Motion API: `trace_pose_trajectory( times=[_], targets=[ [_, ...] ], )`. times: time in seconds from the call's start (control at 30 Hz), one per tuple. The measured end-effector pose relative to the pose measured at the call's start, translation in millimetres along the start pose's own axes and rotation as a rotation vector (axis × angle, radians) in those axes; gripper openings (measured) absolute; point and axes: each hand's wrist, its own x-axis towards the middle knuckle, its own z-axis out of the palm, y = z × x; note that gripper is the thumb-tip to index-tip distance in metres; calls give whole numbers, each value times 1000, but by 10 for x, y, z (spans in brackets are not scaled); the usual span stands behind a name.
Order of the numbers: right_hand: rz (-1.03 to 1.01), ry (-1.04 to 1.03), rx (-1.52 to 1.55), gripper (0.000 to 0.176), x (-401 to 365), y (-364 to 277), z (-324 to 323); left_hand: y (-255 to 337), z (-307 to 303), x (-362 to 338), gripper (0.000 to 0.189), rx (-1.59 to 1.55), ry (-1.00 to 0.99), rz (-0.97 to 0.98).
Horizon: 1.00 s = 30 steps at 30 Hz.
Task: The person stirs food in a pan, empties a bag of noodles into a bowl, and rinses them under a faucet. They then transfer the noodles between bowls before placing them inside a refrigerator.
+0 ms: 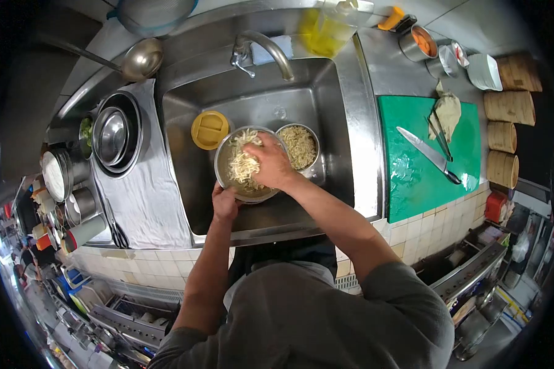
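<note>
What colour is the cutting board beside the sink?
The cutting board is green, seen best in the head view.

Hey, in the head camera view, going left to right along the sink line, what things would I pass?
stacked steel bowls → yellow lid → large noodle bowl, with the right hand in it → smaller noodle bowl → green cutting board → bamboo steamers

Faucet (271,46) above bowl (220,165); left apparently free
</note>
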Motion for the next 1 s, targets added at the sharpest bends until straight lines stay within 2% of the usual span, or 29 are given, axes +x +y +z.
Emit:
trace_pose_trajectory(
  times=[0.07, 0.13, 0.2, 0.27, 0.33, 0.43, 0.53, 0.7, 0.87, 0.93, 0.97, 1.0],
  targets=[
    [15, 15, 6, 63, -56, 2, -204, 38, -101, 50, 40, 76, -22, 37],
    [135, 56, 81, 59, -143, 64, -412, 148, -48, -20, 41, 85, 11, 45],
    [138, 75, 37, 60, -192, 331, -425, 246, -130, -57, 41, 98, 74, 81],
    [277, 43, -208, 58, -176, 561, -396, 348, -212, -121, 41, 137, 115, 52],
    [292, 1, -329, 55, -121, 944, -125, 423, -294, -185, 45, 137, 100, 62],
    [429, -299, -747, 45, 49, 1423, 394, 506, -154, -289, 48, 93, 142, 52],
    [482, -383, -760, 45, 181, 1429, 540, 580, -153, -370, 53, 145, 170, 26],
    [538, -464, -773, 50, 284, 1332, 569, 598, -103, -370, 56, 33, 310, 10],
    [406, -390, -817, 63, 221, 1479, 541, 925, 133, -520, 57, -2, 285, 71],
    [429, -487, -613, 68, 164, 1197, 144, 1064, 118, -584, 57, 56, 284, 76],
    [347, -389, -568, 62, 59, 1068, -42, 1138, 151, -582, 56, 27, 257, 88],
    [345, -390, -565, 62, 19, 1064, -146, 1190, 149, -595, 55, -1, 231, 98]
  ],
)
